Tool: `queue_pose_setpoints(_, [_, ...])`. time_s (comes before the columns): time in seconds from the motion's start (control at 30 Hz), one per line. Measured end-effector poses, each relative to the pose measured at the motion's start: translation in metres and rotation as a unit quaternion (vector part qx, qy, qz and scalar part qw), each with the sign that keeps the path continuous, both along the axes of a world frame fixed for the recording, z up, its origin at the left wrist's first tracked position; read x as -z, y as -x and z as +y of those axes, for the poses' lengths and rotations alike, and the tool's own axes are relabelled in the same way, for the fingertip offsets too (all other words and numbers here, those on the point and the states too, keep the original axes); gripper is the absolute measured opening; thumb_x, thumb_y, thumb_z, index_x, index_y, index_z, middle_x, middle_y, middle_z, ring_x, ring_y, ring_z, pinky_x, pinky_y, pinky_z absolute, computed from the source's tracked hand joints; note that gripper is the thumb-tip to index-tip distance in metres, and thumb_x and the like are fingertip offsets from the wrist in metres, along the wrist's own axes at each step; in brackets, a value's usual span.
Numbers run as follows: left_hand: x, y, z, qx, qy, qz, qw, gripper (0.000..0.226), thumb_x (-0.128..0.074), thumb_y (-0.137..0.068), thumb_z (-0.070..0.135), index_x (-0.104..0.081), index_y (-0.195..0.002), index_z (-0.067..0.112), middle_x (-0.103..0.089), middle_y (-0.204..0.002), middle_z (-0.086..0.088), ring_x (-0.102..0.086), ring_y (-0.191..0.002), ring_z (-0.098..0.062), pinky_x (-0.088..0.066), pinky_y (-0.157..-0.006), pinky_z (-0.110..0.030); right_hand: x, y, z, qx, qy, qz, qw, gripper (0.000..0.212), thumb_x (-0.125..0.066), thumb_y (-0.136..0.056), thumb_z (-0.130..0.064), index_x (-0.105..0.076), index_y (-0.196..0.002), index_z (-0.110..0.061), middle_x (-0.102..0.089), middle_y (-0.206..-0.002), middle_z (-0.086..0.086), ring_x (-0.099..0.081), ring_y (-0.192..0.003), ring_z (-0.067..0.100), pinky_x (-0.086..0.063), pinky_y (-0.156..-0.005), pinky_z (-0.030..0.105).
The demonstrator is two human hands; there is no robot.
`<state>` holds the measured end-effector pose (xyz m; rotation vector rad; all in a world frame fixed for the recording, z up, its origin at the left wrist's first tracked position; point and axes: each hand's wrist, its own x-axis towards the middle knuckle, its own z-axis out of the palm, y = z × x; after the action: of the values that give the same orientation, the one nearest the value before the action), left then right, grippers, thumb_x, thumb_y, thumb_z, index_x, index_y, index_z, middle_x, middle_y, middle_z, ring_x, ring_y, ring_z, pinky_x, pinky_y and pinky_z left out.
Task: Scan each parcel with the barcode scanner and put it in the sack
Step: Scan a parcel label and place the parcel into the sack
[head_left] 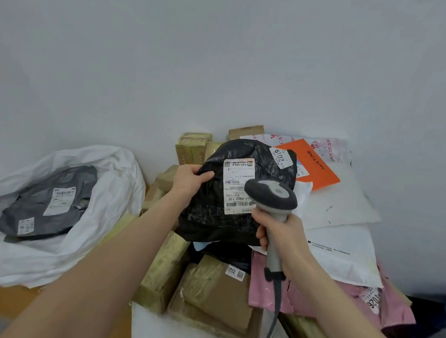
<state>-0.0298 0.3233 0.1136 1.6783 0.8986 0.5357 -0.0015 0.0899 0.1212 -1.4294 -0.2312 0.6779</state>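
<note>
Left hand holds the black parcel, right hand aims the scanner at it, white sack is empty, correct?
Not empty: head view shows a grey parcel in the white sack. Left hand holding the black parcel, right hand aiming the scanner: correct.

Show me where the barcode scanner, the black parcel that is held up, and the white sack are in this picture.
barcode scanner (pixel 271 193): head view, on its head.
black parcel (pixel 205 222): head view, on the bare plastic left of its label.
white sack (pixel 121 185): head view, on its right wall.
</note>
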Motion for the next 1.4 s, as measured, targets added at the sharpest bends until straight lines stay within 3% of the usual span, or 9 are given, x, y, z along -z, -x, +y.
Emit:
queue_pose_setpoints(0.33, [0.005,0.005,0.001,-0.025,-0.011,0.004,1.0,0.013,-0.071,-0.086,0.018,-0.07,-0.076,0.025,-0.073,-0.087,-0.004,-0.069,-0.088,-0.023,-0.055,-0.089,-0.046,0.006,0.028,-0.01,-0.009,0.04,-0.018,0.999,0.022,-0.069,-0.085,-0.014,-0.061,-0.068,-0.002,-0.057,-0.049,0.006,-0.047,-0.038,0.012,-0.04,-0.042,0.024])
queue_pose_setpoints(0.47, [0.006,0.004,0.002,-0.03,-0.008,0.01,0.999,0.002,-0.071,-0.087,0.019,-0.072,-0.088,0.02,-0.073,-0.091,-0.005,-0.069,-0.09,-0.024,-0.054,-0.09,-0.046,0.005,0.03,-0.011,-0.008,0.043,-0.022,0.999,0.024,-0.068,-0.086,-0.012,-0.059,-0.065,-0.004,-0.055,-0.047,0.005,-0.045,-0.037,0.012,-0.039,-0.04,0.023])
queue_pose_setpoints(0.7, [0.007,0.004,0.002,-0.032,0.007,0.007,0.999,0.016,-0.07,-0.087,0.018,-0.073,-0.102,0.013,-0.073,-0.096,-0.007,-0.068,-0.093,-0.025,-0.053,-0.091,-0.047,0.005,0.032,-0.009,-0.007,0.038,-0.011,0.999,0.024,-0.068,-0.086,-0.011,-0.057,-0.064,-0.006,-0.052,-0.045,0.004,-0.042,-0.035,0.011,-0.037,-0.038,0.021])
queue_pose_setpoints(0.87, [0.009,0.005,0.004,-0.026,0.011,0.006,1.0,0.004,-0.07,-0.088,0.017,-0.072,-0.09,0.015,-0.073,-0.095,-0.009,-0.068,-0.093,-0.028,-0.053,-0.091,-0.049,0.005,0.033,-0.006,-0.004,0.042,-0.004,0.999,0.026,-0.068,-0.085,-0.011,-0.056,-0.063,-0.006,-0.052,-0.045,0.004,-0.042,-0.035,0.011,-0.037,-0.039,0.022])
queue_pose_setpoints(1.07, [0.01,0.006,0.009,-0.014,0.012,0.011,1.0,0.02,-0.069,-0.088,0.018,-0.072,-0.105,0.01,-0.073,-0.098,-0.007,-0.068,-0.094,-0.026,-0.053,-0.091,-0.047,0.003,0.04,0.003,0.003,0.053,-0.012,0.999,0.027,-0.068,-0.084,-0.011,-0.055,-0.06,-0.006,-0.052,-0.046,0.004,-0.043,-0.036,0.013,-0.038,-0.042,0.025])
queue_pose_setpoints(1.4, [0.013,0.013,0.013,0.001,0.009,-0.006,1.0,0.02,-0.07,-0.088,0.017,-0.072,-0.106,0.009,-0.073,-0.097,-0.006,-0.068,-0.093,-0.025,-0.053,-0.091,-0.047,0.003,0.066,0.004,0.037,0.03,-0.021,0.999,0.016,-0.07,-0.085,-0.014,-0.06,-0.081,-0.002,-0.058,-0.05,0.007,-0.043,-0.036,0.014,-0.038,-0.039,0.022])
